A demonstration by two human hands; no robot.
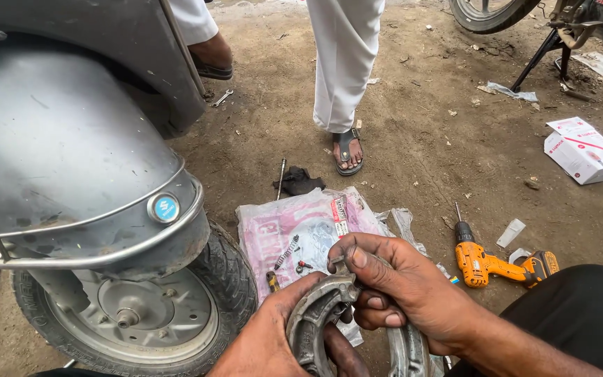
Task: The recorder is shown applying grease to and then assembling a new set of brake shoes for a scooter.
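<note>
My left hand [273, 335] cups a curved grey metal brake shoe [315, 314] from below and the left. The thumb and fingers of my right hand [396, 286] pinch the top end of that same shoe. A second curved shoe [406, 352] lies partly hidden under my right hand. Both hands are dirty with grease. Just behind them a pink plastic sack [301, 227] is spread on the ground, with a small coil spring [286, 253] and a few small parts on it. To the left stands a grey scooter's front wheel [141, 314] under its mudguard [71, 160].
An orange cordless drill [490, 264] lies on the dirt to the right. A white and red carton [584, 150] sits further right. Another person stands ahead in white trousers and sandals [347, 150]. A spanner [221, 98], a dark rag [300, 181] and a motorcycle stand [535, 59] are beyond.
</note>
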